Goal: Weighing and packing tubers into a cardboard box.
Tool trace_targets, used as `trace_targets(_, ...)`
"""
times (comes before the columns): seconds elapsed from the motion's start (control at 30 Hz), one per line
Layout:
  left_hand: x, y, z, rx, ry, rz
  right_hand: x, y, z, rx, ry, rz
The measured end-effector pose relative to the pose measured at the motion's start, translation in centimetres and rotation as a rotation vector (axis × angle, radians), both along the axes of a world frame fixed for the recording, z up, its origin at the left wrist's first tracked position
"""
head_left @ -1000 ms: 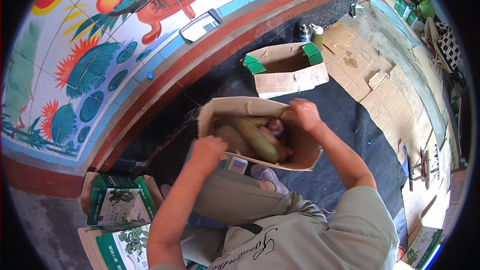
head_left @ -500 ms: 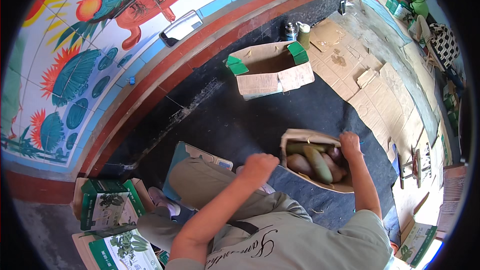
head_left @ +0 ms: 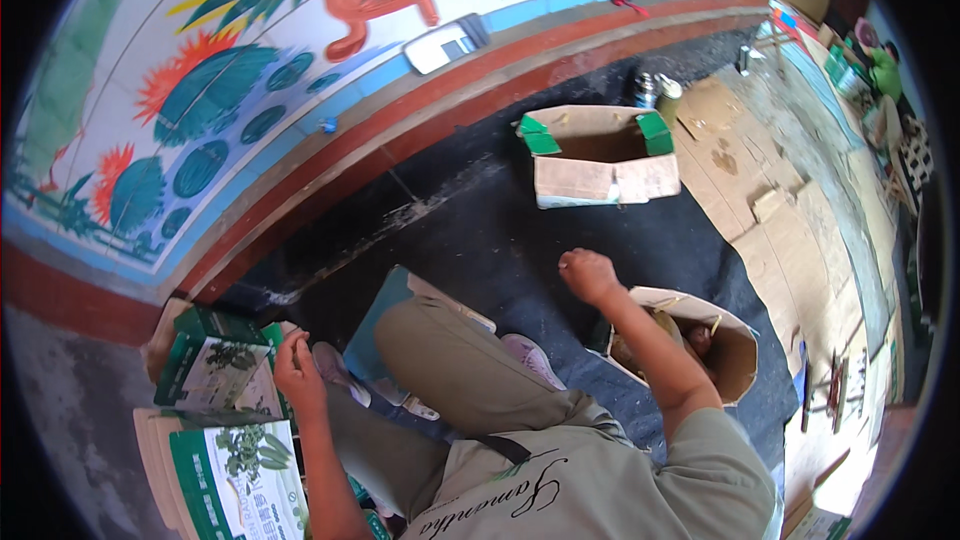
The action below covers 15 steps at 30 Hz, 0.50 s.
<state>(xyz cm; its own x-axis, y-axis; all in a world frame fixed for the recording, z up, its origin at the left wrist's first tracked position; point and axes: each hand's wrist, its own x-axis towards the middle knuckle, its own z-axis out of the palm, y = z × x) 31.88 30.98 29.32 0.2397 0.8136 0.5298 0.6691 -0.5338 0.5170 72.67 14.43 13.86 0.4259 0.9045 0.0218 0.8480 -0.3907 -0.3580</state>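
Note:
My right hand [head_left: 590, 276] is closed in the air over the black floor sheet, just beyond the corner of an open cardboard box [head_left: 737, 355]. Whether it pinches something small does not show. Inside that box lie several long vegetables, among them a reddish one [head_left: 699, 340]; my right forearm covers much of them. At the left, my left hand [head_left: 298, 372] is loosely open, fingers partly bent, beside a green-and-white printed carton [head_left: 215, 360]. Nothing shows in it. A second printed carton [head_left: 240, 475] stands nearer, close to my left forearm.
An open box with green corners [head_left: 607, 183] stands further off on the black sheet [head_left: 450, 240]. Two bottles [head_left: 657, 92] stand behind it. Flattened cardboard [head_left: 740, 155] covers the floor at right. A low tiled ledge [head_left: 540, 52] runs along the painted wall. Another person [head_left: 885, 70] is far right.
My left hand has swung left and down to the printed cartons. My right hand has left the vegetable box's far right edge and moved left. The view has turned leftward.

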Motion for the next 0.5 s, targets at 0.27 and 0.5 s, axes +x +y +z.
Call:
trace_targets(0.27,-4.0,-2.5,-2.6,-0.068,-0.035,0.19,-6.5,2.5,-13.0,-0.669,0.186,0.017)
trace_targets(0.5,-6.2,-3.1,-3.4,-0.06,-0.017,0.212,-8.7,-2.1,-16.3,-1.019,0.123,-0.047)
